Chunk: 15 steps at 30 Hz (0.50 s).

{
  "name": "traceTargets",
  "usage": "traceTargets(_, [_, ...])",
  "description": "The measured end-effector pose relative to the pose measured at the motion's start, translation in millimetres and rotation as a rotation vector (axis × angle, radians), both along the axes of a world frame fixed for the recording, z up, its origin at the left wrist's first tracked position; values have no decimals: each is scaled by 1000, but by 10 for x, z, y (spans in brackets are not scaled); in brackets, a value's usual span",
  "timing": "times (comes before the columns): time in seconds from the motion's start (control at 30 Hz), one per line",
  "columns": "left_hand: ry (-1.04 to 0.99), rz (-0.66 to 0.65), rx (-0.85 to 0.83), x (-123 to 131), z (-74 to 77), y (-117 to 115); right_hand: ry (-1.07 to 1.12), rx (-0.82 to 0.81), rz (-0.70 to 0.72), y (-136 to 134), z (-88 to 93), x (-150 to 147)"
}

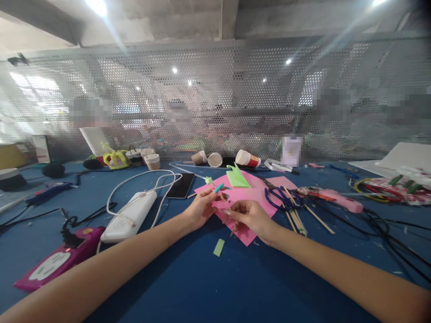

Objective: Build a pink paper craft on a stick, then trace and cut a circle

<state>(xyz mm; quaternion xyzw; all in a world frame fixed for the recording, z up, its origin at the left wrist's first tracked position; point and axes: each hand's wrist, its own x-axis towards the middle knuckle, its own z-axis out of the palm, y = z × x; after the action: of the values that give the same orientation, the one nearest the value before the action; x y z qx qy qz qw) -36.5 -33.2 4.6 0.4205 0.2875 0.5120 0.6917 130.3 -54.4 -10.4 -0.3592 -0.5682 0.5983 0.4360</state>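
My left hand [201, 210] is closed in a pinch on a small cut piece of pink paper [220, 204], just above the blue table. Close above its fingertips shows a small pale green paper bud [208, 180]; whether the hand also grips it I cannot tell. From the right, my right hand [251, 217] pinches the same pink piece with thumb and fingers. Beneath the hands lie pink paper sheets [245, 235], and a folded green paper [238, 177] rests on them. A small green paper strip [218, 247] lies in front of the hands.
Dark-handled scissors [279, 198] and several thin wooden sticks [296, 220] lie right of the paper, near a pink glue gun [343, 200]. Leftward are a phone [181, 185], a white power bank [129, 217] with cable and a purple power strip [62, 260]. Paper cups [247, 159] line the back.
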Motion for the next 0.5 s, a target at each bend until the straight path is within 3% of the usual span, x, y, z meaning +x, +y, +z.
traceTargets(0.2, [32,-9,9,2,32,-33,34,-31,-37,22,-9,26])
traceTargets(0.5, [54,-3,54,4,-8,4,100,-25,52,104,-86,82])
